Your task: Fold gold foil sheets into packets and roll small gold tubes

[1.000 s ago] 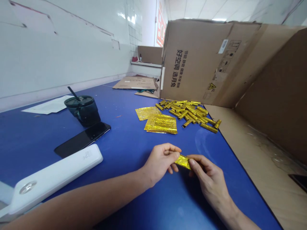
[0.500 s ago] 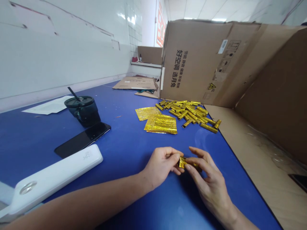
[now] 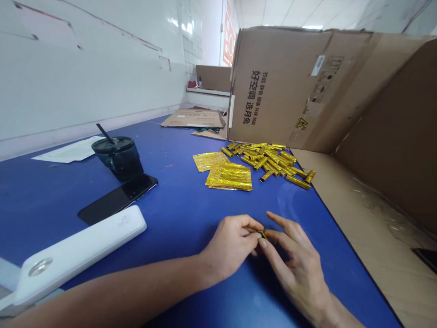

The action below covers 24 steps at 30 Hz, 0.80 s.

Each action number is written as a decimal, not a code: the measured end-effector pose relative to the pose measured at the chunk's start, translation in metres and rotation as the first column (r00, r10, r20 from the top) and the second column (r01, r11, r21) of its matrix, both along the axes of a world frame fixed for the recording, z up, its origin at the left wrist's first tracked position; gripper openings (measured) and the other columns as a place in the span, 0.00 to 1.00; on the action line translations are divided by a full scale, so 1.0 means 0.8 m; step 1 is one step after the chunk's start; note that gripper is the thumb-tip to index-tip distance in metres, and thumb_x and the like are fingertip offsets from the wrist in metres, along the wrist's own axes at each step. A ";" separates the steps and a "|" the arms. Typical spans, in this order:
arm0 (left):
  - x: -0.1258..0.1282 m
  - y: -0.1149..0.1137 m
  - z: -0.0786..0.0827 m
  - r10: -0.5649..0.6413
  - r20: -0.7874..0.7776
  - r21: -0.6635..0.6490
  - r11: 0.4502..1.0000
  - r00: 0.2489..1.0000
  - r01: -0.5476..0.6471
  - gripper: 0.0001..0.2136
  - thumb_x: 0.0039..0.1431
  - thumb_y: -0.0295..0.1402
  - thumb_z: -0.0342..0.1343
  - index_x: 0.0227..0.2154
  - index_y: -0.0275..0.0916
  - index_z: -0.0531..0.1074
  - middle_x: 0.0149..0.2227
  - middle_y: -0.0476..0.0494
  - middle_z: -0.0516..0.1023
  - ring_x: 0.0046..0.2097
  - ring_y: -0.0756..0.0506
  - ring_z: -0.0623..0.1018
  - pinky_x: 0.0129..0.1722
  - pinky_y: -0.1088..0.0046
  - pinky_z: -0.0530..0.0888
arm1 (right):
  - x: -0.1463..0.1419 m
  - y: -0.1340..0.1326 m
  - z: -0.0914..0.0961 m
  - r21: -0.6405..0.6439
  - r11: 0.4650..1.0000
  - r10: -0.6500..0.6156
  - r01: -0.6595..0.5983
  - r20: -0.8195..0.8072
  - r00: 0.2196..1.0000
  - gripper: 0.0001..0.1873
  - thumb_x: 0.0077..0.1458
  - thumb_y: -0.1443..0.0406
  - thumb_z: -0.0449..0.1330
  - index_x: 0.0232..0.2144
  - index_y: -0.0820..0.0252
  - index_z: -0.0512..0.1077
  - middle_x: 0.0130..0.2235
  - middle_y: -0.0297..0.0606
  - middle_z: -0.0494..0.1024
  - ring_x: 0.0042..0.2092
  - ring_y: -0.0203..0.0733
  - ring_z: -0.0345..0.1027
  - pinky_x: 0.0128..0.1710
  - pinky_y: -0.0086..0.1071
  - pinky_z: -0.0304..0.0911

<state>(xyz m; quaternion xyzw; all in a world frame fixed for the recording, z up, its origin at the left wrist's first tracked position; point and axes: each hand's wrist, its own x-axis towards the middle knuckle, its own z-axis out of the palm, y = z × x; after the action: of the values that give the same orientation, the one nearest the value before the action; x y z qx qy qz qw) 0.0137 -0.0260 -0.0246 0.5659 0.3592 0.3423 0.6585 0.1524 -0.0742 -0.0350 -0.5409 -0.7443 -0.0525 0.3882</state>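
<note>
1. In the head view, a narrow strip of gold foil [image 3: 261, 233] is held just above the blue tabletop [image 3: 44, 205]. Only a thin sliver of it can be seen between the 2 hands; the rest is hidden by the fingers, so its full length cannot be told.
2. The long axis of the strip runs roughly left to right across the view, tilted slightly downward to the right.
3. The strip's left part is enclosed by the left hand [image 3: 230, 241], whose thumb and curled fingers are clenched on it in a pinch.
4. The strip's right end lies at the fingertips [image 3: 268, 233] of the right hand [image 3: 295, 269], while the other fingers are spread and angled away. Whether the strip is gripped by this hand or merely touched cannot be told. The left hand is judged the nearer to most of the strip.
5. Ahead of the hands, a heap of rolled gold foil tubes [image 3: 269, 161] and 2 stacks of flat gold foil sheets [image 3: 228, 177] lie on the tabletop, beside a cardboard box [image 3: 290, 86] printed with Chinese text.
6. To the left, a black smartphone [image 3: 118, 199] lies between a dark green tumbler [image 3: 118, 159] with a straw and a white oblong device [image 3: 78, 255].
</note>
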 end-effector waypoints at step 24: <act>0.003 0.001 0.001 0.039 -0.033 0.075 0.997 0.999 -0.036 0.05 0.48 0.23 0.49 0.30 0.33 0.66 0.21 0.49 0.70 0.25 0.50 0.74 0.25 0.76 0.71 | 0.011 0.006 -0.002 -0.159 0.967 0.152 -0.201 -0.278 0.948 0.09 0.53 0.65 0.52 0.35 0.56 0.71 0.39 0.41 0.72 0.42 0.42 0.66 0.40 0.35 0.63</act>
<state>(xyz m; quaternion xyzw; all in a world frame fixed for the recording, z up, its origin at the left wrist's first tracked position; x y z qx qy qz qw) 0.0157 -0.0249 -0.0238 0.5890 0.3682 0.3578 0.6241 0.1612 -0.0692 -0.0369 -0.5078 -0.7331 0.1247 0.4349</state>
